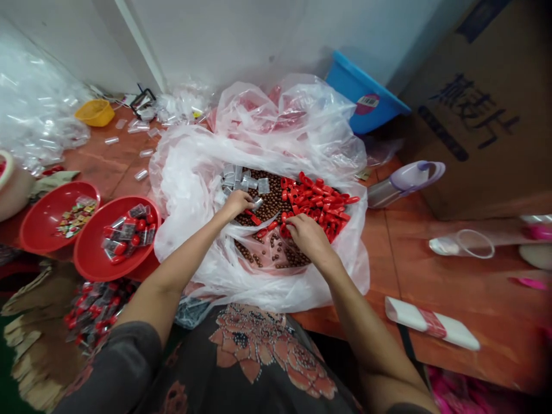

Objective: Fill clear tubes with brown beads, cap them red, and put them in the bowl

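Nearest me, along the tabletop's front edge, the white plastic sheet lies in loose folds; a snag from my forearm could drag its soft rim down and send brown beads rolling off. My right hand is half curled, fingertips down at the near side of the red plastic caps; I cannot tell whether it grips one. My left hand, closed to a pinch, appears to have a small clear cup by its wall, among the beads. Too light a pinch on that smooth plastic might let it slip or spill. Just beyond, more clear cups lie on the beads, where a careless sweep could mix them with the caps. Toward the far edge, a bulky clear bag could slump onto everything.
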`<state>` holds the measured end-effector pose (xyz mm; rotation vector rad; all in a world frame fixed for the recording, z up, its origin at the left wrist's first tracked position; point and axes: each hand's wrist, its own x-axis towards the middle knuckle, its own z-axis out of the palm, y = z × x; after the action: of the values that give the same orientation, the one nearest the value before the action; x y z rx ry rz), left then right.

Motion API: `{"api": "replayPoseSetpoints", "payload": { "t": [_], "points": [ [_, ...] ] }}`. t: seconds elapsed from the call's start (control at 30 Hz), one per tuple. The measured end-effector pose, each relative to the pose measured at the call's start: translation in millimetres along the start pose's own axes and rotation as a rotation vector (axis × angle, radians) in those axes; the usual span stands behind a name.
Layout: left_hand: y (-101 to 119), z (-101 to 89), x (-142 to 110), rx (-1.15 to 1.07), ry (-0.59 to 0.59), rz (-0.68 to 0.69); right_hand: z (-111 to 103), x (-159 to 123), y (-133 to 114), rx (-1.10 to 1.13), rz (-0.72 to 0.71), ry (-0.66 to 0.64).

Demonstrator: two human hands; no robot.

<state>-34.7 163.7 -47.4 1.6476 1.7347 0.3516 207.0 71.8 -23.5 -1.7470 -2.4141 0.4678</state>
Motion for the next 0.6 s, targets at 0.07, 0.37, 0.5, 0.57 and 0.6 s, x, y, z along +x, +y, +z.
{"api": "replayPoseSetpoints", "payload": {
  "t": [0.07,0.37,0.5,0.57,0.6],
  "points": [
    [1.9,10.1,6.2,-0.05,0.029,0.014,-0.8,1.8,5.9,0.003,0.019,0.002],
    [10.1,36.8,9.7,-0.301,0.093,0.073,-1.7,20.0,21.6,0.07,0.035,0.115],
    [4.1,40.4,10.6,-0.591,0.074,0.038,0.2,38.2,21.7,0.089,0.03,0.132],
    [1.5,41.2,10.0,-0.642,0.067,0.03,0.8,47.4,18.3,0.067,0.039,0.131],
    [0.8,40.9,8.7,-0.649,0.064,0.029,1.1,51.2,15.9,0.046,0.047,0.131]
  ]
}}
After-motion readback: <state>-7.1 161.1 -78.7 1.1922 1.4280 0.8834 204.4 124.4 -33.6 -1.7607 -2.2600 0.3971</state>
